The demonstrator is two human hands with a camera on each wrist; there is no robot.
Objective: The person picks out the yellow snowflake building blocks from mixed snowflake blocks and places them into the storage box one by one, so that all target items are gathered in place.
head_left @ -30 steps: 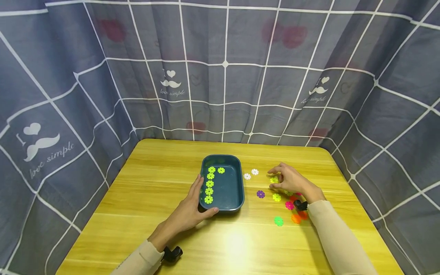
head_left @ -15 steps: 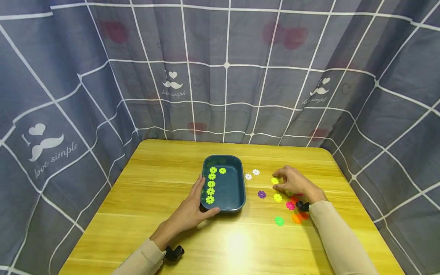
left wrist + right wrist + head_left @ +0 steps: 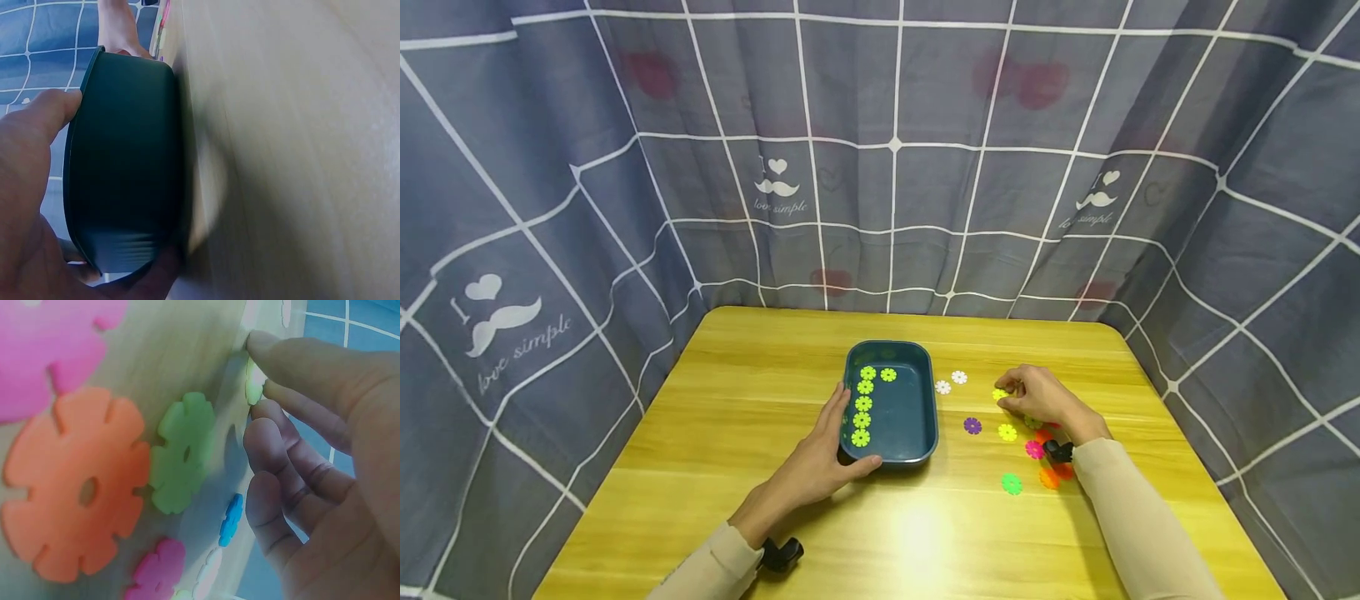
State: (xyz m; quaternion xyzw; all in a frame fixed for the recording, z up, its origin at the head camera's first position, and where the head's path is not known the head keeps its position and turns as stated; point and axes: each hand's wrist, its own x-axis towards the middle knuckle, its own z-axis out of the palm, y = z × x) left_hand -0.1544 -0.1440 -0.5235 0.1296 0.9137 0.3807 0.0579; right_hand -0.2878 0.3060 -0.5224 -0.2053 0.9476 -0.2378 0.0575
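My left hand [image 3: 812,467] holds the dark teal plastic tray [image 3: 898,421] at its near left corner, thumb on the near rim and fingers along the left side. Inside the tray, several yellow-green snowflake discs [image 3: 863,403] form a column at the left, with one more disc [image 3: 888,375] beside its far end. Over on the right, my right hand [image 3: 1041,396] pinches a yellow snowflake disc [image 3: 254,384] by its edges between thumb and fingertips, close to the table. Part of that disc hides behind the fingers.
Two white discs [image 3: 951,382] lie right of the tray, with a purple disc [image 3: 972,426] nearer. Around the right wrist lie a yellow disc [image 3: 1007,432], a pink disc [image 3: 1034,449], orange discs [image 3: 1050,477] and a green disc [image 3: 1012,484]. A grid-patterned curtain [image 3: 850,192] surrounds the wooden table.
My right hand has come down and its thumb and fingers have closed around the yellow disc. The left hand keeps its hold on the tray; the head view has shifted slightly.
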